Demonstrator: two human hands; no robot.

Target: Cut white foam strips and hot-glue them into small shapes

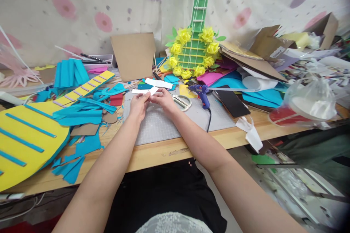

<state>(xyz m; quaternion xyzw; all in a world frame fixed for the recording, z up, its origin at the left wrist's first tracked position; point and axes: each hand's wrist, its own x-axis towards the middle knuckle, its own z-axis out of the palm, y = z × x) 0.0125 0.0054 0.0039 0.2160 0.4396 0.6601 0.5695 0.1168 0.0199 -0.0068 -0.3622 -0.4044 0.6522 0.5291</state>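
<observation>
Both my hands meet over the grey cutting mat (153, 127). Between my fingertips is a small white paper strip (153, 90), pinched by my left hand (140, 105) and my right hand (162, 99). Another white strip (159, 83) lies just beyond them, and a further white piece (138, 91) shows by my left fingers. Close to my right hand lie scissors (182, 102) with pale handles, partly hidden behind it. A blue glue gun (202, 95) rests on the mat further right, its cord trailing toward the front edge.
A yellow guitar-shaped piece (30, 134) with blue strips covers the left side. Blue paper scraps (87, 145) lie beside it. A green guitar neck with yellow flowers (191, 52) stands behind the mat. At right are a black phone (232, 101) and a red-and-white tub (290, 114).
</observation>
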